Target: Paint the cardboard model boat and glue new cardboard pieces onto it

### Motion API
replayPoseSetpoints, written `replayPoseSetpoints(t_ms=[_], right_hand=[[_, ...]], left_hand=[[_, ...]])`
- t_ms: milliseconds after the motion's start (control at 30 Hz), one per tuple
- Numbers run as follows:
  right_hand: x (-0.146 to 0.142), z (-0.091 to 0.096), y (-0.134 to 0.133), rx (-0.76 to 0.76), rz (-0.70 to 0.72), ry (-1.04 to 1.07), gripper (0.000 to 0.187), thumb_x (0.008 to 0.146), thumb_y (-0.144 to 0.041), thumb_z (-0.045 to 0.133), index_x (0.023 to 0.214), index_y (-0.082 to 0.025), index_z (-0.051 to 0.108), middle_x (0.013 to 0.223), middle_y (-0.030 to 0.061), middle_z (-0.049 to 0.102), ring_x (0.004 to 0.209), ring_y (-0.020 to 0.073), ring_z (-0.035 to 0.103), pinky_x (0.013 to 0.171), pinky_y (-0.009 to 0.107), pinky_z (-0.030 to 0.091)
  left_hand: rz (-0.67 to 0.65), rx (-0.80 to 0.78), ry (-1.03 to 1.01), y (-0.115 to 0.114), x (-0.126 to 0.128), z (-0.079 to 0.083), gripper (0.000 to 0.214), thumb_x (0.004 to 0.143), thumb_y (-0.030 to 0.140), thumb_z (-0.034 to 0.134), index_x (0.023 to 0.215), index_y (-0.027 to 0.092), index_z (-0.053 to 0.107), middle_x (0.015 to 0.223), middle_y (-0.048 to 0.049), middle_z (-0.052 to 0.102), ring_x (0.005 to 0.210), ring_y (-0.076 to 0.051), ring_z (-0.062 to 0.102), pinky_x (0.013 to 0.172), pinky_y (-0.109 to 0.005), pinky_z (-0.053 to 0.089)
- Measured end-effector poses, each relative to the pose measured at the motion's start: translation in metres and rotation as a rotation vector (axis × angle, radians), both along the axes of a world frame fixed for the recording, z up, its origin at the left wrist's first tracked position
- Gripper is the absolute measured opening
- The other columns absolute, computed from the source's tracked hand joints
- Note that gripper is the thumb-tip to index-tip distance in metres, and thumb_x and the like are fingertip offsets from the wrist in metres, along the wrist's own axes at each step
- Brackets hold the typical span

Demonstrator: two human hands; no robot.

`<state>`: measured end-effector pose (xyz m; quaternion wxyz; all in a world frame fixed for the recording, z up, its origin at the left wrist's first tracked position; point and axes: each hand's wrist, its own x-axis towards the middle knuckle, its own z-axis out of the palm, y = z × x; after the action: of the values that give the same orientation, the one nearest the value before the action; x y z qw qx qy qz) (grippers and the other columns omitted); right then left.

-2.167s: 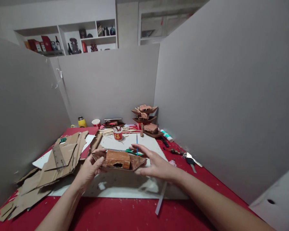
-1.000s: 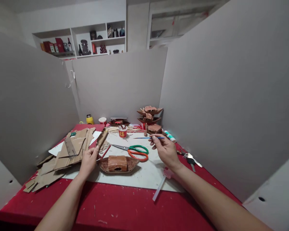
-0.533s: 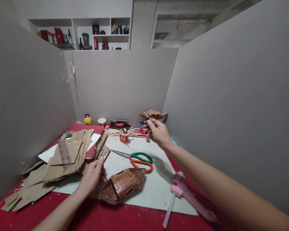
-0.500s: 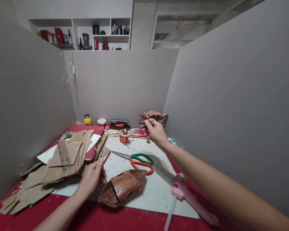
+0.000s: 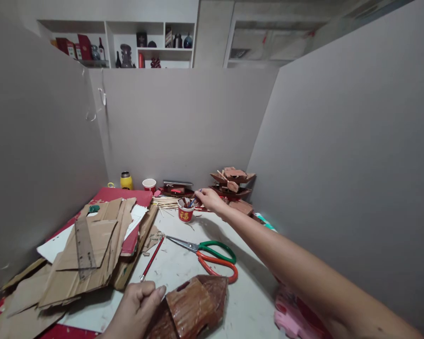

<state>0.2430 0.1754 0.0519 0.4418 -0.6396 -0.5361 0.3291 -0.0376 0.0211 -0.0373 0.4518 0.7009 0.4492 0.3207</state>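
My right hand (image 5: 209,198) is closed on a thin blue stick-like tool, at the rim of a small red-and-white paper cup (image 5: 185,215) holding several slim sticks. The tool's far end is at the cup's mouth. Low in view, my left hand (image 5: 136,303) is curled into a fist beside a brown model boat (image 5: 191,306); its palm is hidden, so what it holds, if anything, is unclear. A red pencil (image 5: 152,259) lies just beyond its knuckles. Green-and-orange-handled scissors (image 5: 201,249) lie past the boat.
Cardboard pieces (image 5: 99,245) with a clear ruler (image 5: 84,249) are piled at left. Thin wooden sticks (image 5: 165,203), more model boats (image 5: 233,181) and a yellow bottle (image 5: 126,181) stand toward the back. A pink glue gun (image 5: 289,315) is under my right forearm. Grey partitions (image 5: 183,122) enclose the table.
My right hand has moved left and down with the blue tool to the cup. My left hand has come back from the red pencil and is curled. The camera view has moved forward.
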Motion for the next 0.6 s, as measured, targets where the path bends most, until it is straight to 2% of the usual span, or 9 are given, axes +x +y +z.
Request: replayPoseSetpoints(t_ms=[133, 300, 367, 467, 533, 600], right_hand=[[0.008, -0.002, -0.007, 0.029, -0.030, 0.007, 0.029, 0.094, -0.030, 0.058, 0.120, -0.018, 0.057, 0.121, 0.0086, 0.060, 0.099, 0.0220, 0.063, 0.083, 0.042, 0.054], [0.025, 0.001, -0.034, 0.084, -0.078, -0.014, 0.029, 0.095, -0.031, 0.057, 0.121, -0.017, 0.057, 0.119, 0.0085, 0.061, 0.096, 0.0210, 0.064, 0.080, 0.041, 0.056], [0.033, 0.004, -0.053, 0.097, -0.073, -0.047, 0.031, 0.095, -0.033, 0.056, 0.121, -0.016, 0.056, 0.108, 0.0071, 0.065, 0.084, 0.0179, 0.066, 0.070, 0.035, 0.057], [0.041, 0.008, -0.090, 0.121, 0.007, -0.110, 0.033, 0.091, -0.039, 0.057, 0.115, -0.017, 0.061, 0.078, 0.0055, 0.069, 0.061, 0.0156, 0.065, 0.047, 0.024, 0.052], [0.044, 0.009, -0.117, 0.124, 0.075, -0.160, 0.030, 0.082, -0.042, 0.065, 0.098, -0.016, 0.069, 0.068, 0.0052, 0.070, 0.054, 0.0163, 0.064, 0.040, 0.023, 0.049], [0.047, 0.008, -0.142, 0.138, 0.127, -0.202, 0.032, 0.076, -0.046, 0.068, 0.091, -0.018, 0.071, 0.064, 0.0053, 0.070, 0.050, 0.0177, 0.063, 0.039, 0.025, 0.048]], left_hand=[[0.047, -0.004, -0.050, 0.002, -0.001, 0.007, 0.058, 0.076, 0.071, 0.047, 0.053, 0.022, 0.024, 0.057, 0.0037, 0.024, 0.056, -0.013, 0.026, 0.053, -0.027, 0.028], [0.065, 0.094, -0.130, 0.001, -0.008, 0.021, 0.044, 0.084, 0.058, 0.049, 0.060, 0.022, 0.042, 0.060, 0.0029, 0.037, 0.059, -0.014, 0.036, 0.055, -0.025, 0.033], [0.061, 0.158, -0.106, -0.001, -0.011, 0.026, 0.039, 0.085, 0.053, 0.050, 0.063, 0.021, 0.047, 0.060, 0.0026, 0.042, 0.058, -0.014, 0.039, 0.055, -0.024, 0.034], [0.078, 0.203, -0.070, -0.006, -0.013, 0.033, 0.038, 0.086, 0.050, 0.051, 0.061, 0.021, 0.047, 0.056, 0.0030, 0.044, 0.054, -0.013, 0.041, 0.054, -0.024, 0.035], [0.119, 0.235, -0.049, -0.011, -0.016, 0.038, 0.042, 0.087, 0.051, 0.049, 0.057, 0.022, 0.045, 0.052, 0.0029, 0.044, 0.051, -0.013, 0.041, 0.053, -0.025, 0.035], [0.184, 0.290, -0.015, -0.014, -0.023, 0.045, 0.046, 0.087, 0.052, 0.046, 0.053, 0.022, 0.045, 0.050, 0.0019, 0.045, 0.050, -0.014, 0.043, 0.054, -0.025, 0.037]])
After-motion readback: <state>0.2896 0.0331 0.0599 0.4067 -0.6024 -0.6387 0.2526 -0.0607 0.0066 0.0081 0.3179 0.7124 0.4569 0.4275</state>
